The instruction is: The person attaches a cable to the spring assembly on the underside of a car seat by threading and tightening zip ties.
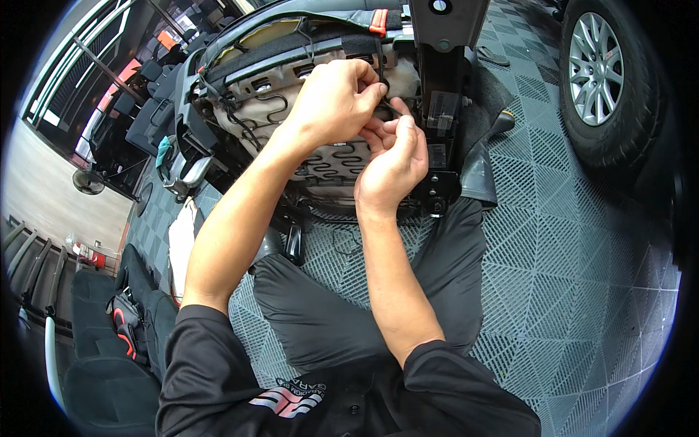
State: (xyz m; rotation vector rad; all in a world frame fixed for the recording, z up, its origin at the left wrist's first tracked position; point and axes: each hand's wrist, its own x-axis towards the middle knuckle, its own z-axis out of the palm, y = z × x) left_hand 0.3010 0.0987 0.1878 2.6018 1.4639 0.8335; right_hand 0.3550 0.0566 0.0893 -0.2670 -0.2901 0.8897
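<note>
- Head view. Left hand raised over the upper part of the upturned seat; thumb and forefinger together, pinched on a thin dark cord.
- Right hand just beside it, palm turned partly up, fingers curled in toward the same spot. Cannot tell whether its fingertips close on the cord.
- Seat on the floor in front of the seated person, underside exposed: pale padding, dark wavy springs, slotted rail along its far edge.
- Upright black metal bracket at the seat's right edge; red-orange strip at the far edge.
- Floor surface: grey interlocking tiles, ribbed in diamond patterns. Dark trousers spread over it, one leg each side of the seat's near edge.
- Far right part of the floor: wheel with silver spokes and a thick black tyre, well apart from the seat.
- Left edge of the floor: pale wall, with a round fan near it.
- Near left: dark car seats, a red-and-black item lying on them; kind unclear.
- Far left, beyond the seat: more dark seats in rows.
</note>
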